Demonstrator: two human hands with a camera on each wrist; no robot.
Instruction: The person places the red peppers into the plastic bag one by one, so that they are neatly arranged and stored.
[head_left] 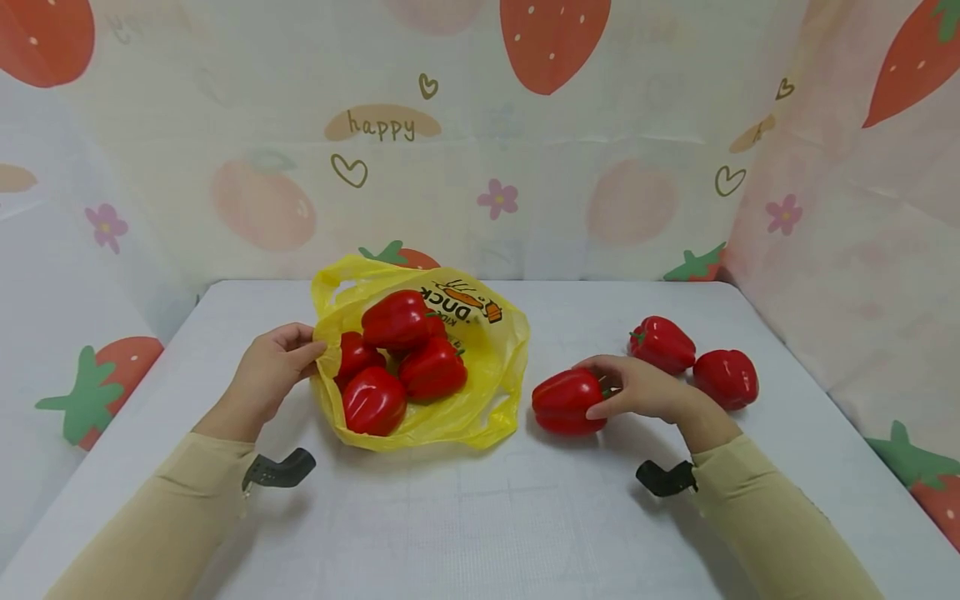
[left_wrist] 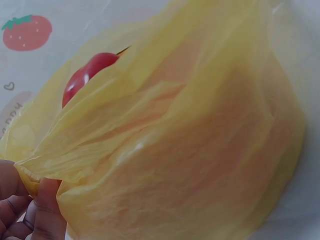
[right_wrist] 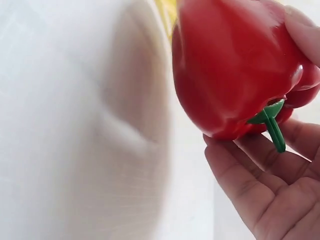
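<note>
My left hand [head_left: 273, 367] pinches the left rim of a yellow plastic bag [head_left: 491, 400], whose mouth gapes toward me. Several red bell peppers [head_left: 401, 321] lie inside it. In the left wrist view, thumb and finger grip the gathered edge of the bag [left_wrist: 165, 165], and one pepper [left_wrist: 92, 72] shows past the film. Right of the bag, my right hand [head_left: 637, 387] holds another red bell pepper [head_left: 567, 402] by its stem end. The right wrist view shows this pepper [right_wrist: 235, 65] between thumb and fingers, its green stem [right_wrist: 272, 122] turned toward the palm.
Two more red peppers, one [head_left: 663, 344] behind the right hand and one [head_left: 726, 379] beside it, rest on the white table [head_left: 465, 525]. A printed cloth [head_left: 555, 217] with strawberries and hearts hangs around the back and sides. Dark wrist mounts [head_left: 281, 469] stick out from both sleeves.
</note>
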